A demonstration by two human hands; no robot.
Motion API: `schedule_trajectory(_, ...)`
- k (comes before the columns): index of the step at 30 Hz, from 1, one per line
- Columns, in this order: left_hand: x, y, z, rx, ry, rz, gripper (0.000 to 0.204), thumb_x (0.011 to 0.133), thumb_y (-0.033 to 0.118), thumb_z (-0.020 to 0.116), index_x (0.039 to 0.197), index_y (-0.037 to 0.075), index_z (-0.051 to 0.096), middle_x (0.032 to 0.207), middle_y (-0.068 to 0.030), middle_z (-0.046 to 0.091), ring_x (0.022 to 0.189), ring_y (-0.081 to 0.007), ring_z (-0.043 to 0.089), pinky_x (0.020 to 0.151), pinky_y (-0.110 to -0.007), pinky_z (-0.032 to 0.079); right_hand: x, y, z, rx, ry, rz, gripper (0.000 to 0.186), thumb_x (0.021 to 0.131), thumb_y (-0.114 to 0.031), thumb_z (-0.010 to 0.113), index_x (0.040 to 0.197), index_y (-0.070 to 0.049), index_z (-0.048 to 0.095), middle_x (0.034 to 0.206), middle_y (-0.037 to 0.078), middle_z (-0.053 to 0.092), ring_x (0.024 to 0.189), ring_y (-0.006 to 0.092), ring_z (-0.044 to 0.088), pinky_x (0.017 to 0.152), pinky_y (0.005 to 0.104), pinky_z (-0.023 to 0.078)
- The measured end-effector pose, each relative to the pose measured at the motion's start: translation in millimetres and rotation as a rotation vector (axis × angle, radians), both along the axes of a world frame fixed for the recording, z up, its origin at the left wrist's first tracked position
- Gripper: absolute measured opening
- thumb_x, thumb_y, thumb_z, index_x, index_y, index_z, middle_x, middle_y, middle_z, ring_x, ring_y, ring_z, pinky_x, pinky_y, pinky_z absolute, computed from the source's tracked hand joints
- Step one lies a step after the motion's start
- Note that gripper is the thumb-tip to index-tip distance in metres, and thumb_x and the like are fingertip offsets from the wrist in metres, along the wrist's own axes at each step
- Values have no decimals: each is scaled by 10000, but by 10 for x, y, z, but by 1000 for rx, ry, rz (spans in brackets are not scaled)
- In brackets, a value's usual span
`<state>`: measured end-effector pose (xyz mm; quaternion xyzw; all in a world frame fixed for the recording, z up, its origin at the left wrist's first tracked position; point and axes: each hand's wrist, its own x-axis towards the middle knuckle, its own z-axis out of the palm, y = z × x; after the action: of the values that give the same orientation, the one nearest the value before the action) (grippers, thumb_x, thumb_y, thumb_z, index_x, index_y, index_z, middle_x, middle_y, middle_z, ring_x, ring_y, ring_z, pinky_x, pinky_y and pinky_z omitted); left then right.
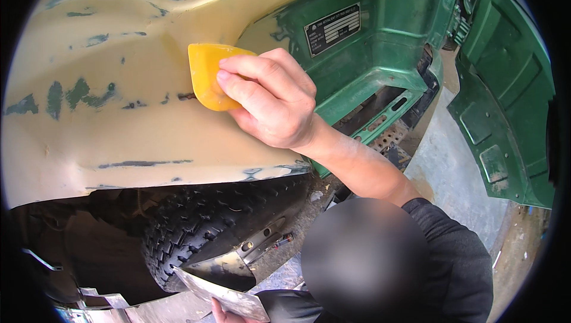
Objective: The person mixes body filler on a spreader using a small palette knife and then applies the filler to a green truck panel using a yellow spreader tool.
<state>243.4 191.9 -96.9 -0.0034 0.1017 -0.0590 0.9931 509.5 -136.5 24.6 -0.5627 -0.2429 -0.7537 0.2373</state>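
My right hand (pixel 273 100) grips a yellow plastic spreader (pixel 205 70), thumb and fingers pressing on it, against a beige-coated vehicle panel (pixel 107 133) with scattered dark green and bluish patches. The arm stretches up from the lower right in a dark rolled-up sleeve. At the bottom edge, my left hand (pixel 226 312) holds a flat, pale, smeared metal sheet (pixel 220 290) below the tyre. Most of that hand is hidden by the sheet and the frame's edge.
A black knobbly tyre (pixel 178 234) sits under the panel's lower edge. Green bodywork (pixel 369 26) with a label plate (pixel 333 29) and a step well adjoins on the right. An open green door (pixel 508 103) hangs at far right over grey floor (pixel 449 150). A blurred round patch obscures the lower middle.
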Motion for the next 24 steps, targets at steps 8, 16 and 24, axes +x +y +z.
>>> schedule_trajectory(8,-23,33,-193,426,54,174,494,946,279,614,1360,32,502,1032,-85,677,869,-174,599,901,-401,446,-144,-26,17,-17,147,219,397,509,40,793,894,-15,713,922,103,702,668,212,614,562,288,500)
schedule_trajectory(16,45,-90,121,426,167,105,312,901,234,680,1158,59,655,1038,-51,696,890,-183,616,809,-371,470,-79,-160,60,-7,12,22,419,501,49,781,909,-6,709,946,98,701,700,231,616,577,290,504)
schedule_trajectory(24,84,-188,237,384,199,93,250,874,189,711,1104,92,699,961,-8,719,847,-106,629,761,-289,484,-67,-33,108,-15,61,9,459,463,21,783,913,-15,698,960,84,693,696,246,595,572,311,507)
